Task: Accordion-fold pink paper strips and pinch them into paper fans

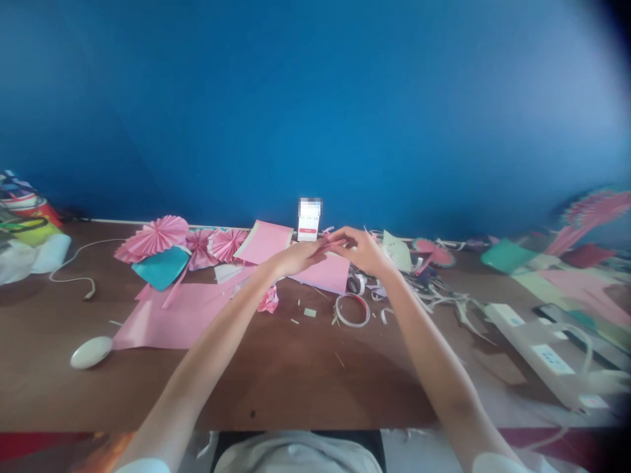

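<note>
Both arms reach out to the back of the desk, where my hands meet in front of an upright phone (308, 226). My left hand (302, 257) is closed, its fingertips against those of my right hand (363, 249). The right fingers are bent into a pinch. Something small and pinkish shows between the fingertips, too blurred to name. Beneath the hands lies a pink paper sheet (328, 272). Another pink sheet (266, 242) stands propped just left of them. Closer to me are a roll of tape (352, 310) and a crumpled pink paper piece (269, 299).
Pleated pink paper fans (162, 235) and a teal paper piece (162, 267) sit at left, above a large pink sheet (172, 322). A white computer mouse (91, 352) is nearby. At right are paper strips (438, 295) and a power strip (537, 348) with cables.
</note>
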